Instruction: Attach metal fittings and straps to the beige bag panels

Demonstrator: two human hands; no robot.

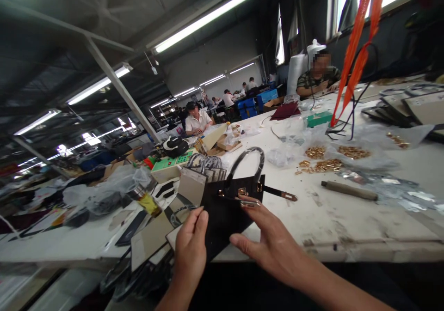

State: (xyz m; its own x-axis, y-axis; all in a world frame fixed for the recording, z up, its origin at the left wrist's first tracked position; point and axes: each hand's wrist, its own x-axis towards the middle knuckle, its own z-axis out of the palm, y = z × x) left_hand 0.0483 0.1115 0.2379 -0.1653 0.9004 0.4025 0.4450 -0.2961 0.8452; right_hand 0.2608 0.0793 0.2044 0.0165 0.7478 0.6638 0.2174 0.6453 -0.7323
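A black handbag front [225, 218] with a looped, plastic-wrapped handle [247, 156] and gold-coloured fittings is tilted in front of me at the table's edge. My left hand [190, 241] pinches its left edge between thumb and fingers. My right hand [274, 241] lies over the bag's right side, thumb spread away from the outstretched fingers. Its fingertips touch a narrow strap with a metal end [250, 204] just under the gold-coloured clasp [243, 192]. Another strap with a slotted gold-coloured tip [288, 196] sticks out to the right.
Gold-coloured hardware pieces [324, 165] lie in piles on plastic, behind a brown rod-like tool [348, 191]. Stacked bag panels [149, 239] and a jar of yellow liquid [147, 200] stand left. Orange strips [355, 66] hang at right. Co-workers [198, 119] sit across the table.
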